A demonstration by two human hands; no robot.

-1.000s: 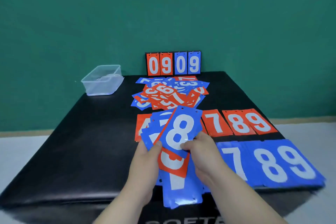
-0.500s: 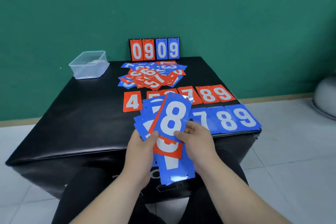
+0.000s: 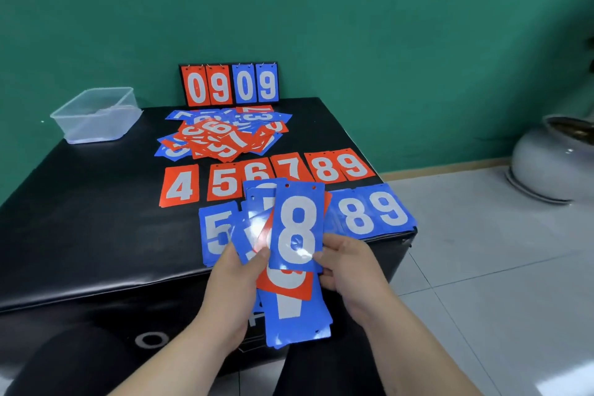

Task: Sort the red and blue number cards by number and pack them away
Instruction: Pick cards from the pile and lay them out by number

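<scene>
I hold a fan of red and blue number cards (image 3: 291,302) over the table's near edge. My left hand (image 3: 236,280) grips the fan from the left, thumb on top. My right hand (image 3: 350,270) pinches the top card, a blue 8 (image 3: 297,228), at its lower right. On the black table (image 3: 80,219) lies a row of red cards 4 to 9 (image 3: 266,177). In front of it lie a blue 5 (image 3: 215,231) and blue 8 and 9 (image 3: 373,214). An unsorted pile of cards (image 3: 221,135) sits farther back.
A scoreboard stand showing 0909 (image 3: 229,84) stands at the table's back edge. A clear plastic box (image 3: 96,114) sits at the back left corner. A grey round pot (image 3: 556,164) stands on the tiled floor to the right. My knees are below the table front.
The view has pulled back and tilted, showing more of the table and floor. The blue 8 has turned more upright in my hands and sits further right on the fan.
</scene>
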